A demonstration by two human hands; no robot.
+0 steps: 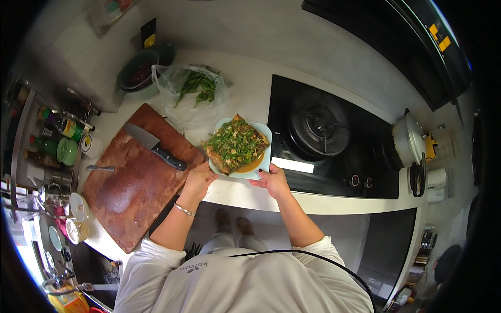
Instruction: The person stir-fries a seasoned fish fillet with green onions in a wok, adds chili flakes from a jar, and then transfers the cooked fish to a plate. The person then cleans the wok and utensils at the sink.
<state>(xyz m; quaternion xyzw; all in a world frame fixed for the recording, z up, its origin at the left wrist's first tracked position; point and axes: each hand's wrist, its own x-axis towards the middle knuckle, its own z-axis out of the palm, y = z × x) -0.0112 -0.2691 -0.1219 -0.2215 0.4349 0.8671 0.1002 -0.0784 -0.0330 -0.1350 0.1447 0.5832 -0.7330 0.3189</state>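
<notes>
A light-blue square plate (265, 131) is held between my two hands at the counter's front edge. On it lies a browned piece of food, possibly fish (219, 154), covered in chopped green herbs, with brown sauce (250, 165) pooled at the near side. My left hand (200, 179) grips the plate's near left corner. At the near right corner, my right hand (273, 180) has its thumb over the rim and fingers below. Left of the plate, a kitchen knife (154, 146) with a black handle rests on a reddish-brown wooden cutting board (129, 191).
To the right are a black gas hob (364, 137) and a lidded pot (407, 141). Behind the plate lies a clear plastic bag (168, 98) with green leaves (199, 87), near a green basin (137, 88). Bottles (66, 127) and small bowls (79, 207) line the left side.
</notes>
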